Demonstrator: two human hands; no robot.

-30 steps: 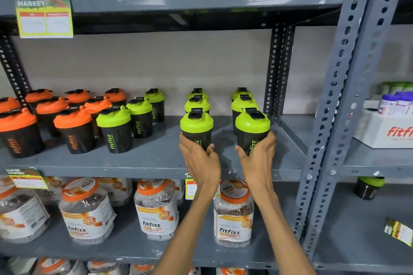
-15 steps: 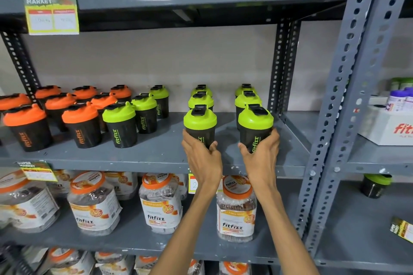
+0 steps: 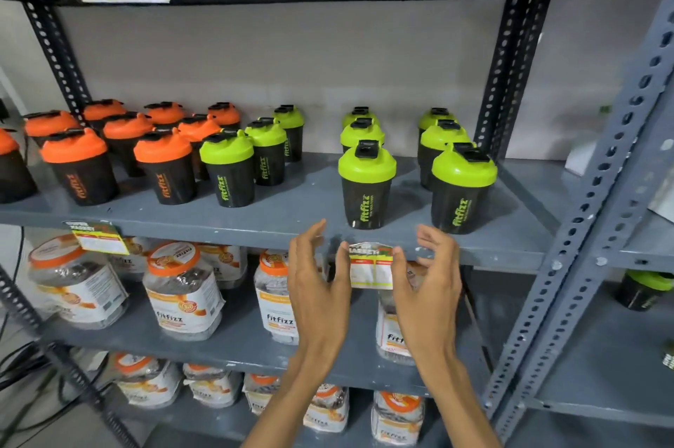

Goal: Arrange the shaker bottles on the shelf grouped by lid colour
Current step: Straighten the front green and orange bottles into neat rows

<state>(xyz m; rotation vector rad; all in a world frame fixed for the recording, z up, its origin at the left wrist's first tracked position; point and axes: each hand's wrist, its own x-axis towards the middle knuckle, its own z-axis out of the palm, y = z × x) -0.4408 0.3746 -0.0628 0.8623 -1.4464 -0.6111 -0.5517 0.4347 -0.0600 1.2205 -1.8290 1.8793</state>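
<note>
With orange-lidded black shakers [image 3: 78,163] at grey metal shelf [image 3: 291,214] left end, green-lidded black shakers [image 3: 366,185] rightward: near done; left hand [image 3: 319,287], right hand [image 3: 426,287] fingers spread, empty.

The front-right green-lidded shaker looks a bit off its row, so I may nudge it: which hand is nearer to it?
Right. The right hand is open just below and in front of the front-right green-lidded shaker; the left hand sits further left, below its neighbour.
</note>
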